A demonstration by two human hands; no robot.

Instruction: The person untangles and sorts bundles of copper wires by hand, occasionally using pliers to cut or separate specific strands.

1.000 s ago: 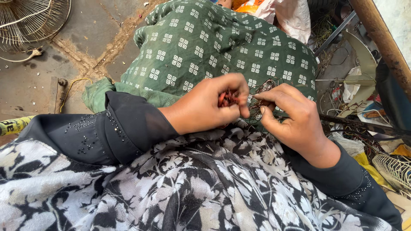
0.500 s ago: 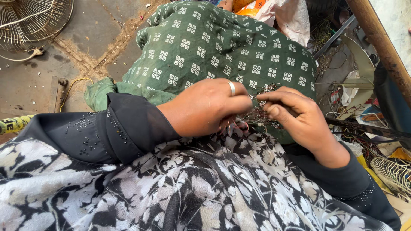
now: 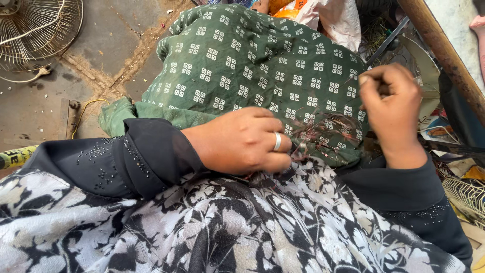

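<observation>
My left hand point(image 3: 242, 142), with a silver ring, lies closed on my lap and pinches one end of a tangle of thin reddish wire strands point(image 3: 323, 134). The strands fan out over the green patterned cloth point(image 3: 262, 65) that covers my knee. My right hand point(image 3: 391, 106) is raised to the right of the tangle, fingers pinched together on thin strands pulled away from it. Both arms wear black sleeves over a black-and-white flowered garment point(image 3: 227, 227).
A wire fan guard point(image 3: 38, 35) lies on the concrete floor at the upper left. A rusty pole point(image 3: 444, 50) slants down the right side. Plastic bags point(image 3: 328, 15) sit behind the knee, and scrap wire and metal parts point(image 3: 465, 192) are piled at the right.
My right hand has drawn away from my left, up and to the right, pulling strands out. My left hand has stayed on the lap, turned palm down.
</observation>
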